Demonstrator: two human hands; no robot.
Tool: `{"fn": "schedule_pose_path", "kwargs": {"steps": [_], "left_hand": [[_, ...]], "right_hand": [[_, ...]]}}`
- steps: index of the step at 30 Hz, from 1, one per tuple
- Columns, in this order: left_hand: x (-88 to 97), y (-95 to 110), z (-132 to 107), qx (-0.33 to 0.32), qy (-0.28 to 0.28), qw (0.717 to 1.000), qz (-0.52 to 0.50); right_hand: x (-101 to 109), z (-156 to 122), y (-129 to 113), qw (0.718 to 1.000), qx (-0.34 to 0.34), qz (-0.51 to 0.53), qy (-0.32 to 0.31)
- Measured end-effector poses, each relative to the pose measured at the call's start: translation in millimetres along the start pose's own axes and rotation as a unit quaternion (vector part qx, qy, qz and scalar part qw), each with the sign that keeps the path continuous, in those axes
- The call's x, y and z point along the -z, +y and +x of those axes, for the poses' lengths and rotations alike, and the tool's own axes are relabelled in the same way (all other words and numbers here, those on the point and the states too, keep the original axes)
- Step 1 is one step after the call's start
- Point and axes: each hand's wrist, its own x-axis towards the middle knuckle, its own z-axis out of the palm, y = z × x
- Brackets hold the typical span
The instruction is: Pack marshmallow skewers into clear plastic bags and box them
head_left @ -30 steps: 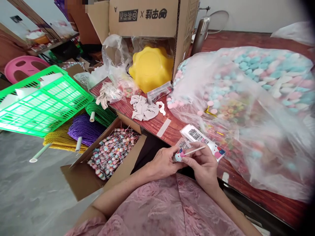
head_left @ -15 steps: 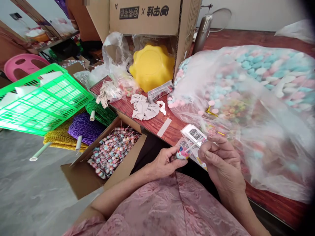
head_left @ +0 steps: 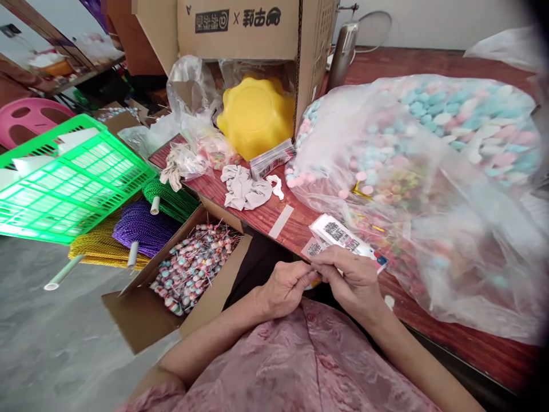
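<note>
My left hand point(head_left: 285, 290) is closed around a small printed wrapper point(head_left: 315, 282), of which only a yellow and coloured bit shows between the hands. My right hand point(head_left: 352, 281) pinches at the same spot, its fingertips meeting those of the left. What lies inside the wrapper is hidden by the fingers. Just beyond the hands, a stack of flat printed wrappers point(head_left: 335, 230) with black code squares lies at the table edge.
An open carton point(head_left: 217, 297) of wrapped lollipops point(head_left: 195, 266) stands to the left below the table. A big clear bag point(head_left: 412, 166) of pink, blue and white candies covers the table's right. A green basket point(head_left: 77, 183) and a yellow scalloped tub point(head_left: 257, 117) are further off.
My right hand has come down and left to meet the left hand. The white stick seen by its fingers is out of sight, and the wrapper is more covered. The view has shifted slightly.
</note>
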Motion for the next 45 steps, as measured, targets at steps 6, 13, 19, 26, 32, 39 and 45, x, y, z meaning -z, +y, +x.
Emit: {"fn": "schedule_pose_path", "kwargs": {"steps": [6,13,19,26,32,39,45], "left_hand": [[1.5,1.5,1.4,0.096,0.04,0.991,-0.083],[10.2,7.6,24.5,0.156,0.207,0.945,-0.201],[-0.1,9.0,21.9,0.122,0.208,0.952,-0.19],[3.5,13.4,17.3,0.113,0.133,0.972,-0.16],[-9.5,8.1,16.7,0.177,0.107,0.923,-0.324],[-7.5,4.2,21.2,0.225,0.039,0.888,-0.4],[-10.4,3.4,24.4,0.236,0.041,0.874,-0.423]], "right_hand": [[-13.6,-8.5,3.6,0.997,-0.039,0.032,0.052],[-23.0,-9.3,9.0,0.979,-0.139,0.075,0.125],[-26.1,-5.5,18.4,0.981,-0.121,0.105,0.106],[-19.7,-12.7,19.4,0.992,-0.032,-0.004,0.125],[-19.4,-13.2,13.5,0.985,0.004,-0.024,0.168],[-22.0,-15.5,10.6,0.979,-0.025,-0.01,0.202],[-23.3,-8.6,8.8,0.972,-0.084,0.07,0.208]]}}
